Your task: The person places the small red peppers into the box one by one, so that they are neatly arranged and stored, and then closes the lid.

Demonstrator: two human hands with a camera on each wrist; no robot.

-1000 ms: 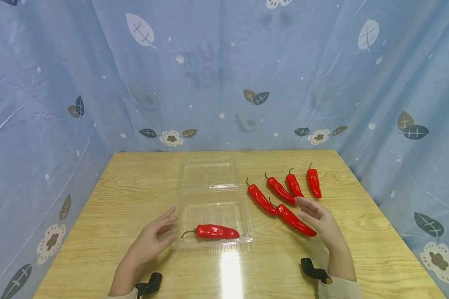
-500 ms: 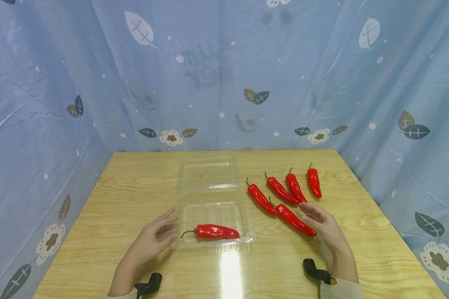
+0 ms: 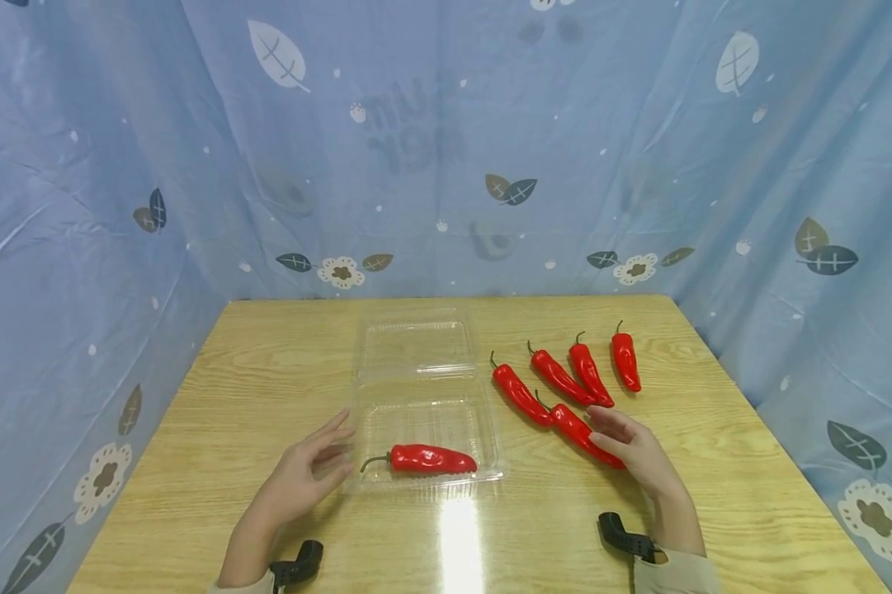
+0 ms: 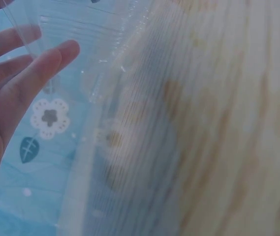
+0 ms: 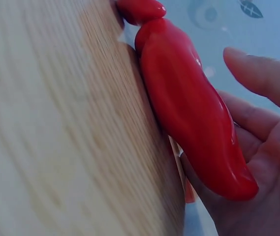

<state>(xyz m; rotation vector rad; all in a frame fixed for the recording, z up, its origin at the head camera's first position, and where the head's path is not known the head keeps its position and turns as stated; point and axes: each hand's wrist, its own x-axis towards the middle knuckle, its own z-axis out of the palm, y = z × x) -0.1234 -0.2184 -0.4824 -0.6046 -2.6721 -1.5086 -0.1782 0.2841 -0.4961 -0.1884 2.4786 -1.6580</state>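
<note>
Container (image 3: 494, 437) in head view: clear plastic, hinged open on the table (image 3: 267, 355), lid half (image 3: 416, 351) on the far side. One red pepper (image 3: 431, 459) in the near half, lying crosswise, stem to the left. Five more out on the table to the right: near pepper (image 3: 570, 422), leftmost pepper (image 3: 521, 396), second pepper (image 3: 559, 376), third pepper (image 3: 589, 373), rightmost pepper (image 3: 626, 361), the last apart from the others. My read: early stage, one loaded, five out, lid not closed. Right hand (image 3: 634, 450) is over the near pepper's lower end; left hand (image 3: 304, 474) is at the container's left edge, fingers and thumb apart, holding nothing. Left wrist view: same hand, fingers spread beside the clear wall; contact with the plastic, can't tell. Right wrist view: near pepper fills the gap between thumb and fingers. Thumb is clear of it, so no pinch; whether the fingers behind touch it, can't tell. It lies along the tabletop, top end right up against another pepper's tip. Looks like a pickup not yet made.
</note>
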